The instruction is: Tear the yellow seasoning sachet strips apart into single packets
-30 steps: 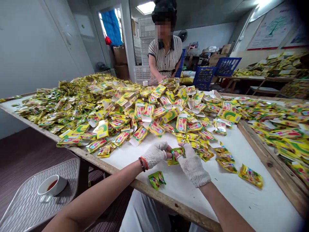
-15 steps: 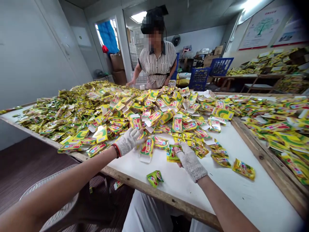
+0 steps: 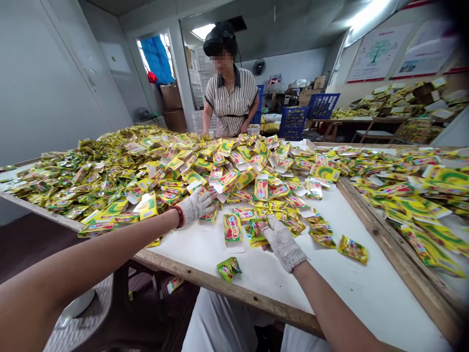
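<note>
Since both hands wear knit gloves, the grip on these slick wrappers is probably easier, and that fits how they sit in the head view: the left hand is stretched out to the near edge of the big pile, fingers curled over a flat carton at the heap's edge, though I can't tell if it's actually pinched or just pressed. The right hand is closed on a small bunch of sachets, held low over the table, close to the body where there's bare white space to work. Another carton lies flat just left of that bunch. A lone sachet sits crumpled near the wooden edge. Sachets look shiny, green-yellow, crinkly; cartons are yellow with red print and white flaps. A person in a striped shirt stands at the far side.
</note>
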`<state>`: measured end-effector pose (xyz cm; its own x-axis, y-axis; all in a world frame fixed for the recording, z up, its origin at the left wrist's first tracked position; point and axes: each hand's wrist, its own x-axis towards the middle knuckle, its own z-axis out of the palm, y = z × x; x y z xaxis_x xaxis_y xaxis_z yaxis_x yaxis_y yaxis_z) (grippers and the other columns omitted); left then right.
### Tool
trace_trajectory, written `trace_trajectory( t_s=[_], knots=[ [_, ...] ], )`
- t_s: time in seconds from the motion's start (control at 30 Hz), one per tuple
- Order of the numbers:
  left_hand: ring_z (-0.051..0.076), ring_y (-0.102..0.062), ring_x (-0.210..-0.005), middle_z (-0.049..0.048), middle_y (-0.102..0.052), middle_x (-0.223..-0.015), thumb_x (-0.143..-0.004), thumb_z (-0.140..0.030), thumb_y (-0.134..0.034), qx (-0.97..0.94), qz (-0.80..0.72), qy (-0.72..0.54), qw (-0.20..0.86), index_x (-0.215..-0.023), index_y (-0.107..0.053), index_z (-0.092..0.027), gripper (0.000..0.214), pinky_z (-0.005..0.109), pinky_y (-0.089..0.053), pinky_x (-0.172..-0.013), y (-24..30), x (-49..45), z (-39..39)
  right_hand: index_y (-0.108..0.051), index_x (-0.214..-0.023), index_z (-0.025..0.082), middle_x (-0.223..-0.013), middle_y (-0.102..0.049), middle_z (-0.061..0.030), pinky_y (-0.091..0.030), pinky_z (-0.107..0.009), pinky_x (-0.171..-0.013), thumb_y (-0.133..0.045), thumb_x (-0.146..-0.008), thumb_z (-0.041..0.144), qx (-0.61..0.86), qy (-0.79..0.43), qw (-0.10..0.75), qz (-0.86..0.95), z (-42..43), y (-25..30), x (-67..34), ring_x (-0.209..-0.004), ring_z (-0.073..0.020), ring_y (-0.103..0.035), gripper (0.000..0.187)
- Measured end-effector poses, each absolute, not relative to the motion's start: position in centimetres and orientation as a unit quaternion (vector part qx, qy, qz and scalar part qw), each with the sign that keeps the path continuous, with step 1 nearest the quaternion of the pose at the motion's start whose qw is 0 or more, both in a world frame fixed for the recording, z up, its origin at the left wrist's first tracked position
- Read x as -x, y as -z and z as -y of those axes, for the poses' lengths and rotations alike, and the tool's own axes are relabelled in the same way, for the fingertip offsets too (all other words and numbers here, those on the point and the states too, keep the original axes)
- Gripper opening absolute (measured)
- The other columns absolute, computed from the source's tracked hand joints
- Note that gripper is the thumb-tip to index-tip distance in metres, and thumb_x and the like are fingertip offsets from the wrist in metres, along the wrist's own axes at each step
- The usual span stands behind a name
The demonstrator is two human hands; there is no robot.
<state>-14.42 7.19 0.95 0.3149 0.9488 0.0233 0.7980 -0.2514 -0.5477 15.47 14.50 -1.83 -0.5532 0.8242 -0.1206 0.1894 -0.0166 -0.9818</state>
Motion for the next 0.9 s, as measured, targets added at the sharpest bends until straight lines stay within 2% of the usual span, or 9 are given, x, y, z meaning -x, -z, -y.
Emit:
trace_trajectory(
  t_s=[0.1,0.23,0.33,0.4,0.47,0.53,0.6,0.73,0.9],
  knots=[
    [0.031,-0.044,-0.127,0.0118,-0.050,-0.137,-0.086,-0.010,-0.048,0.807,0.530,-0.137,0.221,-0.121,-0.055,-0.029,0.040,0.058,-0.028,-0.101,0.0,14.0,-7.4,-0.052,-0.095,0.022,-0.068,-0.053,0.0024,-0.040,-0.021,-0.036,-0.058,-0.077,0.041,0.360,-0.580,0.249,0.687,-14.7,2.2,-15.2,-0.046,-0.0121,-0.052,0.026],
    [0.026,-0.055,-0.108,0.0105,-0.064,-0.110,-0.081,-0.014,-0.055,0.828,0.512,-0.118,0.193,-0.105,-0.060,-0.023,0.026,0.052,-0.028,-0.103,-0.5,11.8,-7.8,-0.053,-0.097,0.020,-0.071,-0.056,0.0005,-0.043,-0.024,-0.037,-0.062,-0.074,0.041,0.363,-0.578,0.255,0.685,-15.0,2.5,-15.3,-0.048,-0.0141,-0.055,0.032],
    [0.029,-0.057,-0.099,0.0125,-0.062,-0.106,-0.065,-0.029,-0.069,0.781,0.600,-0.081,0.156,-0.110,-0.056,-0.017,0.049,0.052,-0.032,-0.098,-2.2,10.0,-7.0,-0.053,-0.102,0.019,-0.083,-0.061,-0.0049,-0.046,-0.027,-0.039,-0.057,-0.078,0.044,0.398,-0.523,0.316,0.684,-15.0,2.5,-15.5,-0.050,-0.0154,-0.056,0.034],
    [0.029,-0.057,-0.098,0.0124,-0.059,-0.110,-0.062,-0.036,-0.069,0.745,0.657,-0.008,0.116,-0.115,-0.051,-0.016,0.060,0.047,-0.038,-0.092,-2.8,8.6,-6.0,-0.053,-0.103,0.019,-0.089,-0.062,-0.0078,-0.051,-0.030,-0.048,-0.053,-0.081,0.045,0.391,-0.447,0.389,0.704,-14.8,2.6,-15.6,-0.059,-0.0176,-0.059,0.034],
    [0.027,-0.057,-0.098,0.0105,-0.057,-0.111,-0.066,-0.037,-0.064,0.726,0.680,0.068,0.078,-0.116,-0.047,-0.018,0.057,0.041,-0.043,-0.087,-2.6,6.7,-4.8,-0.055,-0.102,0.018,-0.095,-0.063,-0.0101,-0.054,-0.036,-0.067,-0.052,-0.083,0.047,0.364,-0.372,0.469,0.713,-14.4,2.5,-15.4,-0.075,-0.0213,-0.062,0.034],
    [0.026,-0.057,-0.098,0.0095,-0.055,-0.110,-0.066,-0.035,-0.062,0.716,0.684,0.123,0.061,-0.118,-0.045,-0.019,0.057,0.037,-0.045,-0.082,-1.7,4.5,-3.9,-0.056,-0.100,0.018,-0.097,-0.064,-0.0114,-0.051,-0.040,-0.082,-0.053,-0.084,0.047,0.349,-0.321,0.531,0.703,-13.7,2.5,-15.0,-0.087,-0.0237,-0.061,0.034],
    [0.026,-0.057,-0.096,0.0092,-0.054,-0.109,-0.066,-0.033,-0.061,0.702,0.690,0.163,0.061,-0.118,-0.043,-0.020,0.057,0.036,-0.047,-0.079,-0.6,2.4,-3.4,-0.056,-0.097,0.018,-0.096,-0.064,-0.0114,-0.050,-0.041,-0.084,-0.052,-0.085,0.048,0.348,-0.300,0.553,0.695,-13.2,2.5,-14.6,-0.088,-0.0241,-0.060,0.033],
    [0.024,-0.058,-0.086,0.0084,-0.055,-0.103,-0.069,-0.035,-0.059,0.665,0.718,0.201,0.047,-0.109,-0.044,-0.020,0.046,0.034,-0.047,-0.070,0.5,-0.4,-3.3,-0.055,-0.100,0.019,-0.101,-0.064,-0.0124,-0.049,-0.039,-0.086,-0.050,-0.086,0.043,0.345,-0.314,0.482,0.742,-13.1,3.0,-14.6,-0.092,-0.0243,-0.060,0.028],
    [0.023,-0.058,-0.082,0.0076,-0.056,-0.102,-0.065,-0.039,-0.064,0.646,0.736,0.201,0.024,-0.106,-0.044,-0.021,0.049,0.033,-0.047,-0.065,0.4,-0.5,-3.5,-0.058,-0.099,0.019,-0.099,-0.066,-0.0104,-0.048,-0.037,-0.086,-0.051,-0.085,0.032,0.315,-0.324,0.362,0.815,-13.9,3.2,-15.8,-0.093,-0.0239,-0.061,0.021]
  ],
)
